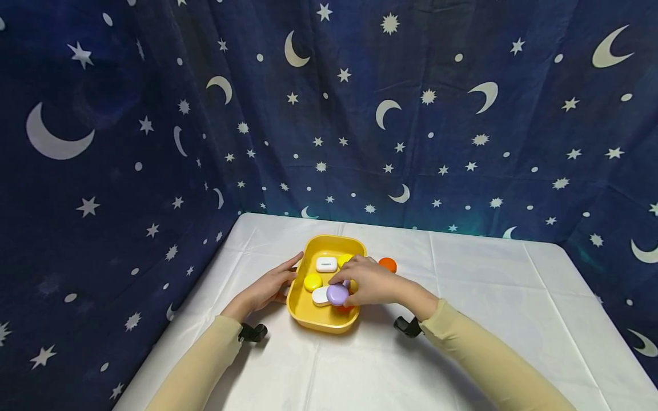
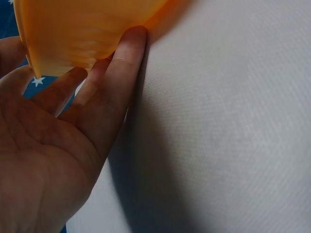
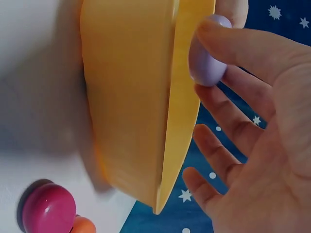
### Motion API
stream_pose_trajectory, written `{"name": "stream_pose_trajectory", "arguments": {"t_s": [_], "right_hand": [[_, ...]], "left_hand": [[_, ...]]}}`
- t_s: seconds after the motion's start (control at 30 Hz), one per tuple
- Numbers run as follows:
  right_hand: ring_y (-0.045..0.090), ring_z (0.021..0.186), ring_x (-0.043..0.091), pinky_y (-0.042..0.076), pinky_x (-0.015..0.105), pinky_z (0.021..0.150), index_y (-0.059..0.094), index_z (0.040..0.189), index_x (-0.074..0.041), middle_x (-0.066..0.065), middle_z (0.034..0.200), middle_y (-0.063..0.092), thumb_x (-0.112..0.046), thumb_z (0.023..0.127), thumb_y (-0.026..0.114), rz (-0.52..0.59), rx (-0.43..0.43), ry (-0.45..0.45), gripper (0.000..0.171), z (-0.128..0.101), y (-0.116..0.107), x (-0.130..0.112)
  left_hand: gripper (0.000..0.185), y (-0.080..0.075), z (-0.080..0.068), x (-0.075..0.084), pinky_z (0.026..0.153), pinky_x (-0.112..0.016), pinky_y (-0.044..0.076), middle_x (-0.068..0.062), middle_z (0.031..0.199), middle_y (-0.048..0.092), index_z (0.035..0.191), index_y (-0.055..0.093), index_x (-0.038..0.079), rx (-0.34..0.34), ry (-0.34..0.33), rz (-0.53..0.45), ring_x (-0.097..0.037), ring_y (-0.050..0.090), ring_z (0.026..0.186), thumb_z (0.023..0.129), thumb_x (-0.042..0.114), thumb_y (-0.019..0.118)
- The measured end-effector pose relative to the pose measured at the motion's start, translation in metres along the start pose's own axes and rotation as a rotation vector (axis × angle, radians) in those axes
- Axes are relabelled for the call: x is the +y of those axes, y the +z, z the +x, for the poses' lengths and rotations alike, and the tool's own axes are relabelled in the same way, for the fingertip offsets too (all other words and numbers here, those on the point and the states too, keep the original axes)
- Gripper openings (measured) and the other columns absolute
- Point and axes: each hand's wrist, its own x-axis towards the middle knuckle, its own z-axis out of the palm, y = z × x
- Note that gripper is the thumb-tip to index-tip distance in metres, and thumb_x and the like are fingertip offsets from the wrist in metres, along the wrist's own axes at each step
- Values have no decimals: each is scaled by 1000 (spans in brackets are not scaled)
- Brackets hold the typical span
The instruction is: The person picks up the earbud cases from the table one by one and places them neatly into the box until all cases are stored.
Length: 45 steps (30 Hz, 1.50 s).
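Observation:
My right hand (image 1: pixel 375 281) pinches a smooth purple rounded disc (image 1: pixel 337 294) between thumb and fingers, over the yellow tray (image 1: pixel 308 311). In the right wrist view the purple disc (image 3: pixel 209 56) stands on edge by the tray's rim, with the other fingers spread. My left hand (image 1: pixel 267 288) rests its fingers against the tray's outer left wall, as the left wrist view also shows. Inside the tray lie a white rounded box (image 1: pixel 326 264), a white oval piece (image 1: pixel 320 297) and yellow discs (image 1: pixel 312 282). A red-orange piece (image 1: pixel 342 310) peeks out below the purple disc. My right hand hides part of the contents.
On the white-covered table (image 1: pixel 462 354), an orange round piece (image 1: pixel 387 264) lies just right of the tray. A magenta disc (image 3: pixel 49 208) shows beside it in the right wrist view. Dark blue cloth (image 1: pixel 360 114) with moons and stars hangs behind and at both sides.

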Motion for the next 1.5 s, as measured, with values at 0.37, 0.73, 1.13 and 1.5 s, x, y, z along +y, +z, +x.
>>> {"name": "stream_pose_trajectory", "arguments": {"t_s": [0.37, 0.73, 1.13, 1.5], "right_hand": [[47, 110, 16, 39, 39, 95, 74, 126, -30, -17, 115, 68, -30, 82, 85, -12, -71, -2, 45, 6, 8, -5], [46, 111, 20, 38, 45, 96, 73, 127, -22, -3, 114, 70, -28, 84, 82, -23, -12, -3, 45, 1, 4, 0], [47, 117, 21, 38, 49, 104, 72, 130, -23, -4, 115, 70, -27, 85, 80, 55, 54, 13, 46, -10, 1, 8], [46, 124, 20, 38, 47, 106, 71, 131, -31, -9, 127, 65, -31, 84, 82, 67, 180, 75, 49, -26, -8, 15]], "left_hand": [[60, -1, 1, -1, 85, -43, 59, -18, 165, 25, 163, 26, 40, 2, -5, 2, -28, 59, 120, 107, 25, 45], [60, 0, 1, -1, 84, -43, 60, -17, 168, 18, 163, 27, 39, 7, -9, -8, -28, 56, 123, 108, 24, 45], [60, -1, 1, -2, 82, -42, 60, -17, 166, 23, 162, 28, 41, 17, -5, -5, -28, 58, 121, 107, 25, 46], [60, -2, 3, -3, 82, -42, 60, -17, 166, 23, 163, 26, 39, 0, 1, 10, -29, 56, 124, 108, 25, 45]]}}
